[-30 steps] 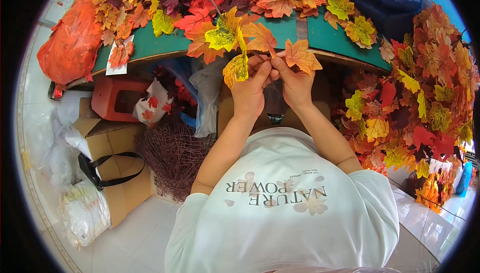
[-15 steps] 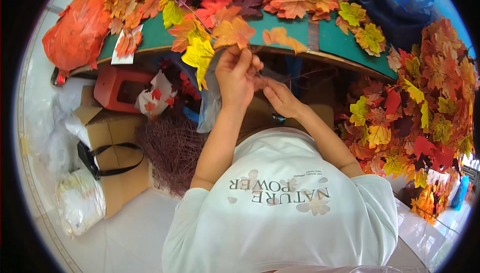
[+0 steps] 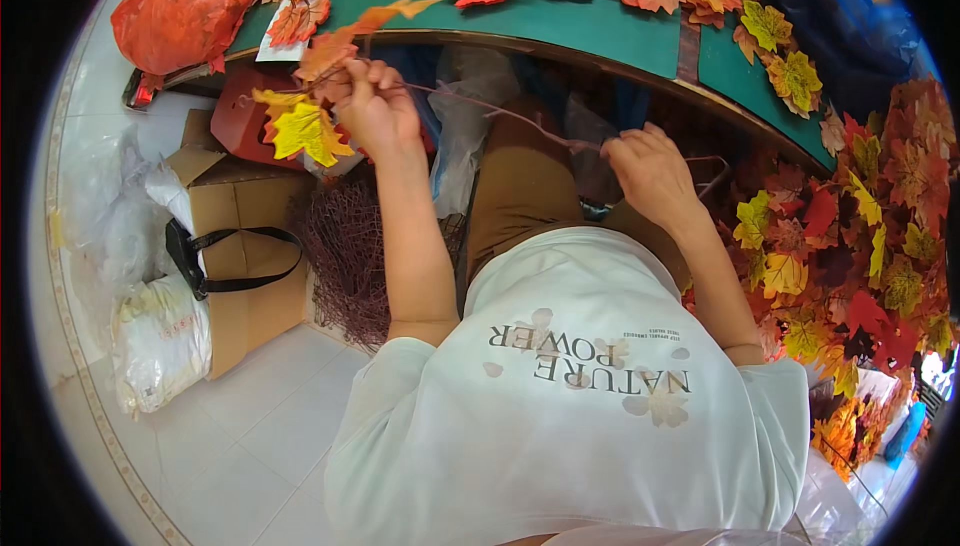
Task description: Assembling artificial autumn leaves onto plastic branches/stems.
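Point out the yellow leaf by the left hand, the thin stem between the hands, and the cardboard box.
yellow leaf (image 3: 308, 132), head view, middle of its blade.
stem (image 3: 505, 116), head view, midway along it.
cardboard box (image 3: 250, 286), head view, its front side.

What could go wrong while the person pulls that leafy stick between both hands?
The thin brown stem is stretched between the left hand and the right hand, so it might bend or snap if pulled hard. The yellow and orange leaves hanging by the left hand could slip off and drop toward the cardboard box or the floor. The stem might also snag the pile of twigs below.
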Tool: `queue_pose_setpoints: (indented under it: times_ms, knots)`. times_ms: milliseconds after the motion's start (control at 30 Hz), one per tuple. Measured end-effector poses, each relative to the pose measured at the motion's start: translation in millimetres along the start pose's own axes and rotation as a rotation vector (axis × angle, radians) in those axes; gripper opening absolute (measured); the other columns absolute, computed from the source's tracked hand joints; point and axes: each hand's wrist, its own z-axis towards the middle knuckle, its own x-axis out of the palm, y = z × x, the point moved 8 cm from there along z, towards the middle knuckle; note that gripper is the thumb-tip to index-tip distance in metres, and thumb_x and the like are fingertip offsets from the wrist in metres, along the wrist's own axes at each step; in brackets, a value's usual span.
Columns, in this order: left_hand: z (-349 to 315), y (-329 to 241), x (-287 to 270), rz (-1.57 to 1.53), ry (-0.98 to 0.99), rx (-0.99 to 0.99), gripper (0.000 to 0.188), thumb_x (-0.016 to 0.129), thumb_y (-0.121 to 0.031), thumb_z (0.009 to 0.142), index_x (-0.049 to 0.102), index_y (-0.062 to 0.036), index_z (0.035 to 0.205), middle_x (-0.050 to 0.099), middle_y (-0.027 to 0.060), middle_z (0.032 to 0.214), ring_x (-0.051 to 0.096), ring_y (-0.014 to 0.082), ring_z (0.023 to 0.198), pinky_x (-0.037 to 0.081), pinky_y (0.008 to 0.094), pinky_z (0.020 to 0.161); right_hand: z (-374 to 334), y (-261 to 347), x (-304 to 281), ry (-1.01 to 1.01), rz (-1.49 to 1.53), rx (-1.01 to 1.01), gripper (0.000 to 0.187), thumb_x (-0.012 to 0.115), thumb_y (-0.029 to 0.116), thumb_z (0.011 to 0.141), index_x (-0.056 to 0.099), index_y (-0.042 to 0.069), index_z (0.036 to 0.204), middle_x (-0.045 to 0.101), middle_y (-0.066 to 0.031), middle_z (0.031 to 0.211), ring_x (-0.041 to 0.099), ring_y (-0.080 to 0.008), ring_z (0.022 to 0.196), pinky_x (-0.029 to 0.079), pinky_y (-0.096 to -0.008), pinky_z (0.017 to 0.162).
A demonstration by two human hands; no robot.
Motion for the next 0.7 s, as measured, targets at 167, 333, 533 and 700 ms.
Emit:
queue_pose_setpoints:
  times_ms: [167,333,533,700]
  knots:
    - [30.1,-26.3,1.2,-0.088,0.055,0.071,0.01,0.051,0.004,0.085,0.054,-0.0054,0.084,0.05,0.0018,0.072,0.045,0.0108,0.059,0.037,0.0189,0.047,-10.2,-25.6,-6.1,-0.06,0.305,0.508,0.018,0.055,0.006,0.076,0.058,0.012,0.093,0.059,-0.0068,0.08,0.06,-0.0306,0.072,0.049,-0.0389,0.061]
    - [60.9,-109.2,-33.4,-0.331,-0.002,0.172,0.015,0.046,0.005,0.084,0.055,-0.006,0.085,0.047,0.0021,0.069,0.044,0.0087,0.055,0.038,0.0162,0.044,-87.5,-81.9,23.7,0.254,0.09,0.489,0.015,0.05,-0.001,0.071,0.061,0.009,0.073,0.059,-0.0064,0.081,0.059,-0.0302,0.079,0.049,-0.0382,0.066]
    - [110.2,-189.1,-98.8,-0.177,-0.124,0.228,0.015,0.039,0.005,0.087,0.047,-0.0081,0.086,0.039,0.0027,0.063,0.034,0.008,0.048,0.033,0.0163,0.039,-188.6,-125.1,-63.1,-0.216,-0.105,0.651,0.025,0.046,-0.006,0.073,0.062,0.005,0.089,0.061,-0.0124,0.087,0.059,-0.0323,0.08,0.049,-0.0374,0.07]
    - [115.5,-194.7,-110.5,-0.167,-0.183,0.31,0.013,0.04,0.001,0.089,0.049,-0.0079,0.087,0.043,0.0007,0.064,0.037,0.0076,0.047,0.032,0.0154,0.039,-298.3,-130.4,-5.3,0.748,0.358,1.465,0.025,0.05,0.005,0.08,0.06,0.003,0.104,0.064,-0.0169,0.084,0.064,-0.0318,0.074,0.05,-0.0356,0.071]
